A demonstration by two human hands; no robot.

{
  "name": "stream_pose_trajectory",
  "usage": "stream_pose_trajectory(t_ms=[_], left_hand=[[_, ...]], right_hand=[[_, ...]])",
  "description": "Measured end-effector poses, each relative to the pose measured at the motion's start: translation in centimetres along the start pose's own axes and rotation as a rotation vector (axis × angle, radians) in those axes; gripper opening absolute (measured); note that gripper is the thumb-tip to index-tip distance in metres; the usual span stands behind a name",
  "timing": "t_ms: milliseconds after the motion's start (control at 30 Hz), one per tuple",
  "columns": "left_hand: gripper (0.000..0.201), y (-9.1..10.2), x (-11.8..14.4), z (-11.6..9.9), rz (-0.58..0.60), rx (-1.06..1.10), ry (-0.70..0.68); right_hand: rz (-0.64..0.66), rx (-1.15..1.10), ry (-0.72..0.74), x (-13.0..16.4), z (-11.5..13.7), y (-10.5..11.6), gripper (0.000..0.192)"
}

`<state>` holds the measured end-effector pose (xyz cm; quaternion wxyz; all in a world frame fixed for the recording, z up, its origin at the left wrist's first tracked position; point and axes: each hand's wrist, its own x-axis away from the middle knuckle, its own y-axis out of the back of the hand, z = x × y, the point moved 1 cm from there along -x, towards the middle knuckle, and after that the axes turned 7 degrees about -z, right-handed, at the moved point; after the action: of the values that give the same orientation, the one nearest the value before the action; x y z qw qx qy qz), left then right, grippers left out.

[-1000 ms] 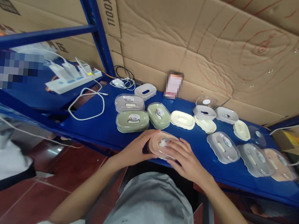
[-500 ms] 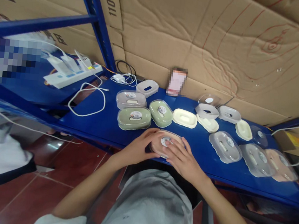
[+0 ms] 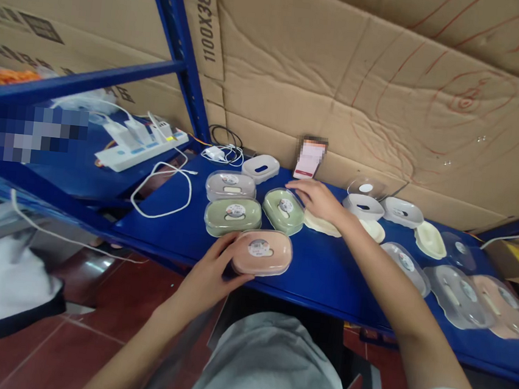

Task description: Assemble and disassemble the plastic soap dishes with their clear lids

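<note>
So the peach box (image 3: pixel 273 263) is a rounded oval with a clear, shiny cover (image 3: pixel 285 241) and a pale printed sticker (image 3: pixel 258 247) on top, sitting near the front edge of the blue tabletop (image 3: pixel 320 274), just beside a green box (image 3: pixel 233 215). The left hand (image 3: pixel 213 271) has its left end between thumb and fingers; the right hand (image 3: pixel 321 200) is over by a cream dish (image 3: pixel 319 225), fingers close together, can't tell if they're holding anything.

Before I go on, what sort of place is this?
Likely a makeshift workstation in a workshop or storeroom, though the view can't confirm which: a blue shelving frame, big printed cardboard sheets behind it, and lidded plastic cases spread on the blue surface.
</note>
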<state>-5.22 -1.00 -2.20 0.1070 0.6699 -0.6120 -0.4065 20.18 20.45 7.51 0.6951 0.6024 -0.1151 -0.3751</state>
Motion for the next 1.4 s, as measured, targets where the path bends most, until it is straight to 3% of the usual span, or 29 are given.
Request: stream_pose_trajectory(t_ms=[67,200,300,400,533,700,833,933,1067,1200,1300,1400], left_hand=[[0.075,-0.1,0.1,0.2,-0.037,-0.037,-0.003],[0.076,-0.7,0.2,0.8,-0.110,-0.124,0.001],[0.074,-0.8,0.4,1.1,-0.166,-0.254,-0.023],[0.070,-0.6,0.5,1.1,-0.202,-0.364,-0.048],[0.071,-0.2,0.2,1.4,-0.182,-0.374,-0.077],[0.077,0.0,-0.5,-0.2,-0.181,-0.353,-0.135],[0.067,-1.6,-2.4,-3.6,-0.014,-0.308,-0.370],[0.061,-3.8,-5.1,-5.3,0.110,-0.354,-0.446],[0.052,-6.5,-9.3,-5.5,0.180,-0.512,-0.422],[0.051,-7.6,-11.8,-5.8,0.114,-0.593,-0.381],[0.049,-7.4,-10.9,-6.8,0.069,-0.470,-0.508],[0.038,-6.9,-8.2,-7.4,0.128,-0.287,-0.617]], right_hand=[[0.043,0.021,-0.003,-4.8,-0.8,-1.3,0.031],[0.087,0.103,-0.024,-11.0,-0.3,-4.2,0.045],[0.102,0.155,-0.044,-13.0,0.8,-5.1,0.043],[0.074,0.191,-0.054,-12.8,2.0,-4.1,0.044],[-0.074,0.226,-0.047,-7.9,4.2,-0.4,0.036],[-0.305,0.297,-0.131,7.0,7.8,3.2,0.045],[-0.412,0.409,-0.251,18.8,9.8,1.5,0.051],[-0.378,0.426,-0.286,23.6,10.3,-1.1,0.050],[-0.322,0.398,-0.303,25.6,10.2,-3.1,0.036],[-0.293,0.257,-0.253,25.0,9.6,-2.8,0.036],[-0.264,0.071,-0.172,23.6,7.9,-2.0,0.045],[-0.333,0.041,-0.195,21.2,4.3,-1.2,0.049]])
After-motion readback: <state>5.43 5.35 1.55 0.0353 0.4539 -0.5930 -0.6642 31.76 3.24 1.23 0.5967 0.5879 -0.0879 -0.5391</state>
